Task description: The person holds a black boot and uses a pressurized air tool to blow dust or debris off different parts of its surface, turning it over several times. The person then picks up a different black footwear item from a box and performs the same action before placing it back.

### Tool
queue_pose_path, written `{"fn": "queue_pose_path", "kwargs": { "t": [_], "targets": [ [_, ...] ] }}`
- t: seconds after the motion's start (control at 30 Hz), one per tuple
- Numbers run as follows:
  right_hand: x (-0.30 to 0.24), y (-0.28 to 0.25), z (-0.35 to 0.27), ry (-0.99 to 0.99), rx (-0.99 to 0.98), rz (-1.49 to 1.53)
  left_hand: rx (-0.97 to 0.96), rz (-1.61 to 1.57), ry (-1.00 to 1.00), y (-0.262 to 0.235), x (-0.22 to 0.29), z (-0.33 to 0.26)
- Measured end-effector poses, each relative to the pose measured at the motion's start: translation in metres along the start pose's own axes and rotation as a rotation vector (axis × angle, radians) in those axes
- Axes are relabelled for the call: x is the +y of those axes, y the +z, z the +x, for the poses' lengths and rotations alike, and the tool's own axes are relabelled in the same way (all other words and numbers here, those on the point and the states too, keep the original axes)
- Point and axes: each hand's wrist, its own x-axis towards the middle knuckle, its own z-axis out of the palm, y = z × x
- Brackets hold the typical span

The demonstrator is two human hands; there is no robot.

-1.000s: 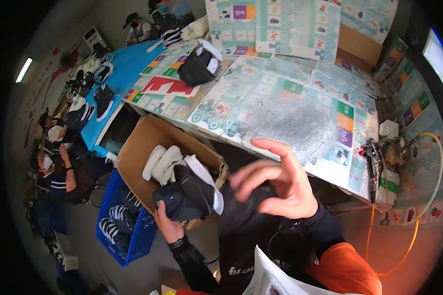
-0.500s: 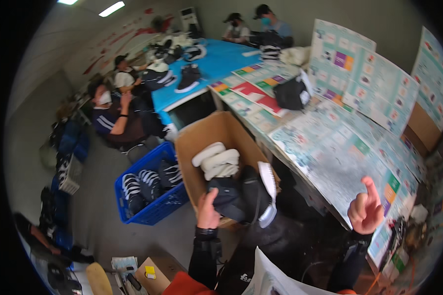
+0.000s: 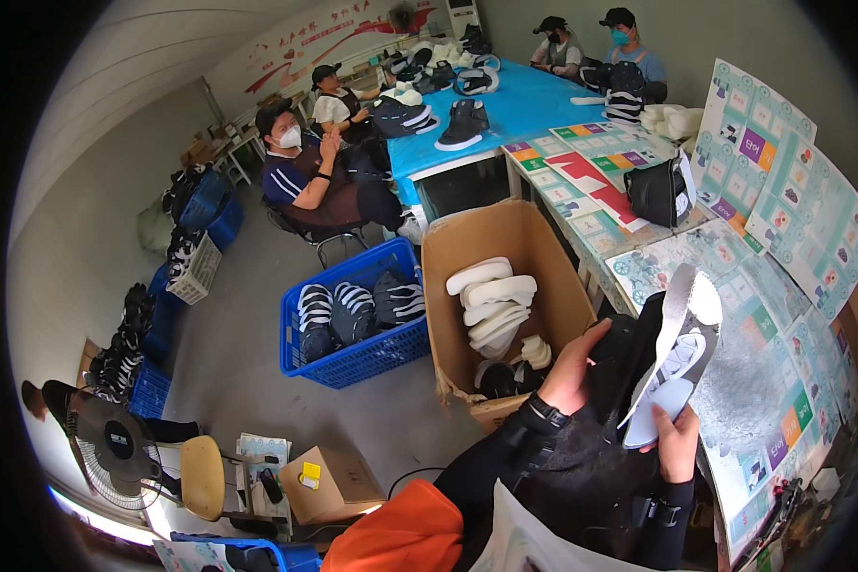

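My left hand [image 3: 574, 370] is closed around a black shoe upper [image 3: 620, 367], held just right of the cardboard box [image 3: 574, 257]. Next to the upper stands a white and grey shoe sole [image 3: 688, 303], tilted with its far end raised. My right hand [image 3: 677, 444] grips the sole's lower end, its thumb lying on the pale grey inner face. The upper and sole are side by side; whether they are joined cannot be made out. Inside the box lie several white soles [image 3: 494, 296] and, at its near end, dark pieces partly hidden by my left arm.
On the right is a worktable [image 3: 748, 381] covered in printed sheets, with a black shoe upper [image 3: 653, 195] on it. A blue basket [image 3: 357, 367] of striped shoes stands left of the box. Co-workers sit around a blue table [image 3: 534, 91]. A fan [image 3: 114, 440] stands lower left.
My left hand has lifted the black upper away from the box, toward the right. My right hand, free before with a finger raised, now grips the sole. The view has swung left.
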Motion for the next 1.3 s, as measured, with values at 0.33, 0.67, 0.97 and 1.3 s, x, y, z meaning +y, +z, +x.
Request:
{"fn": "queue_pose_path", "kwargs": {
  "t": [0.33,0.67,0.97,1.3],
  "targets": [
    [0.01,-0.043,-0.006,0.014,-0.048,-0.035,-0.008,0.88,0.774,0.045,-0.031,0.052],
    [-0.111,-0.041,-0.037,-0.475,0.108,-0.56,0.101,0.884,0.832,-0.011,0.032,0.008],
    [-0.052,-0.17,-0.088,-0.211,0.311,-0.915,0.127,1.081,0.502,0.05,0.018,0.045],
    [0.055,-0.301,-0.117,0.303,1.013,-1.365,-0.19,1.065,-0.162,0.133,-0.014,0.122]
  ]
}}
